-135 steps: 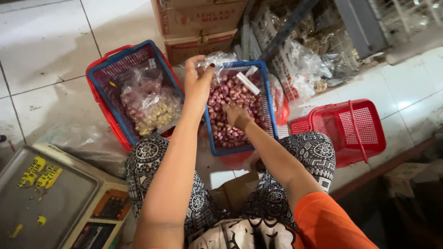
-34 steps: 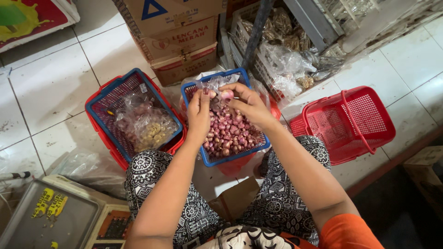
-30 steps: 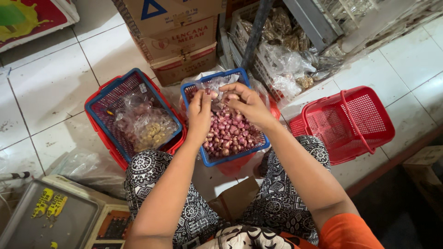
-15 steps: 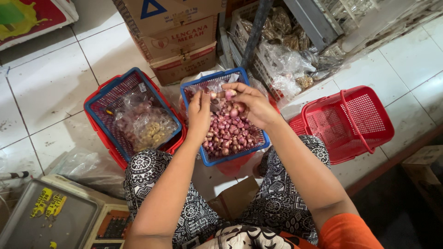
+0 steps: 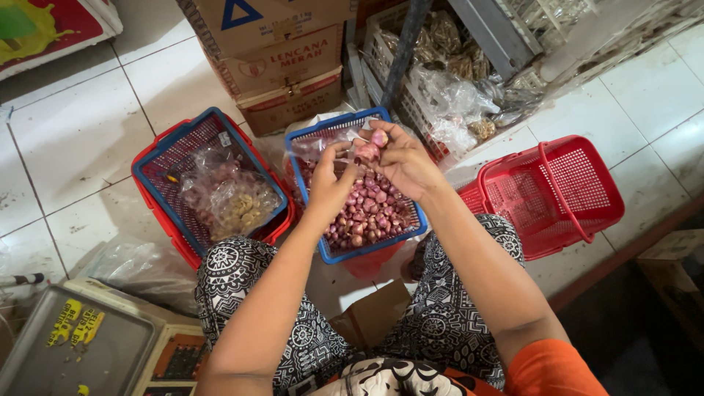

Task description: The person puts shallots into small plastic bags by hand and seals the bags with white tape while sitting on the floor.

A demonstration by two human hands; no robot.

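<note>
Here both hands meet above the far end of the blue basket [image 5: 411, 233] of shallots [image 5: 370, 214]. The right hand [image 5: 407, 163] cups and pinches a few shallots in its fingertips, one pale bulb [image 5: 380, 137] showing at the top. The left hand [image 5: 330, 182] is just beside it, fingers curled toward the same cluster and touching it. The heap lies directly beneath, nearer the person than the raised bulbs.

We see the left hand [image 5: 330, 183] and right hand [image 5: 400, 161] held together over a blue basket [image 5: 411, 227] of shallots [image 5: 367, 213], the right fingertips pinching a shallot [image 5: 379, 138]. An empty red basket [image 5: 554, 191] sits on the tiled floor [image 5: 66, 147] to the right.
</note>
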